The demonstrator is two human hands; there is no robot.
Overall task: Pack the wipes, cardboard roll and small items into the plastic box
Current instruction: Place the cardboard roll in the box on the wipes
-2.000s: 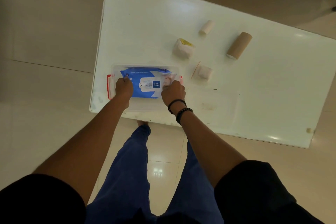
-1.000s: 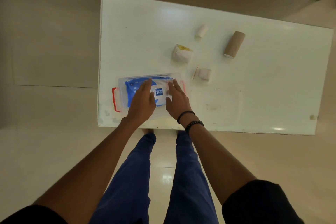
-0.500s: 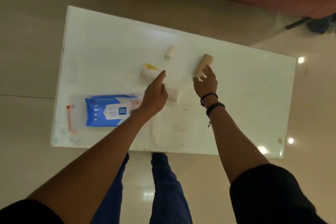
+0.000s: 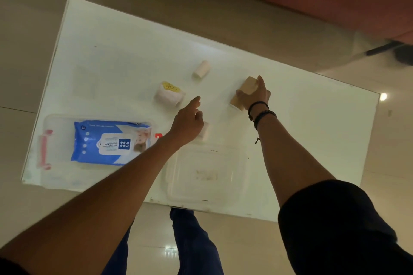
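Right hand (image 4: pixel 253 96) now grips the cardboard roll (image 4: pixel 244 90), earlier untouched

My left hand (image 4: pixel 187 124) hides most of a small white packet (image 4: pixel 205 132); my right hand (image 4: pixel 253 96) covers the cardboard roll's (image 4: pixel 244 90) middle; the wipes (image 4: pixel 111 142) print blurs.

Blue wipes pack (image 4: pixel 111 142) inside the clear plastic box (image 4: pixel 55 123): white label panel, upside down to the camera, reading "mee mee" on a dark blue square and "Wet Wipes" beside it; smaller print and corner number too blurred to read.
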